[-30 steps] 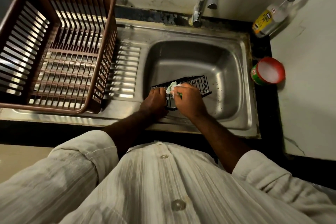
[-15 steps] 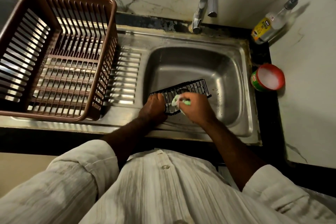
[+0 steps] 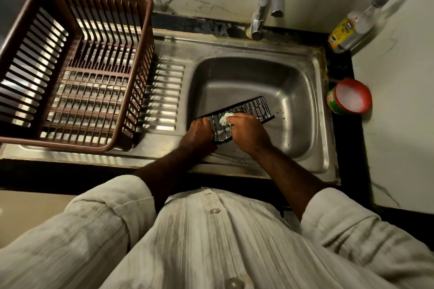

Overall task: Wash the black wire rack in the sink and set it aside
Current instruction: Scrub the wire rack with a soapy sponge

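Sink (image 3: 296,91): dull stainless basin under both hands; we judge scrubbing is under way.
Basket (image 3: 146,37): brown slatted plastic, well left of the left hand (image 3: 199,131); likely set-aside spot.
Tap (image 3: 267,0): curved metal beyond the hands, no water seen; next we rinse.
Rack (image 3: 257,105): thin black wire grid, tilted, left end gripped by the left hand.
Pad (image 3: 225,119): pale, sudsy, crumpled; right hand (image 3: 250,132) clutches it against the wires.

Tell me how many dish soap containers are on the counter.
2: a pump bottle of dishwash gel in the back right corner, and an open round tub right of the sink. I see no others.
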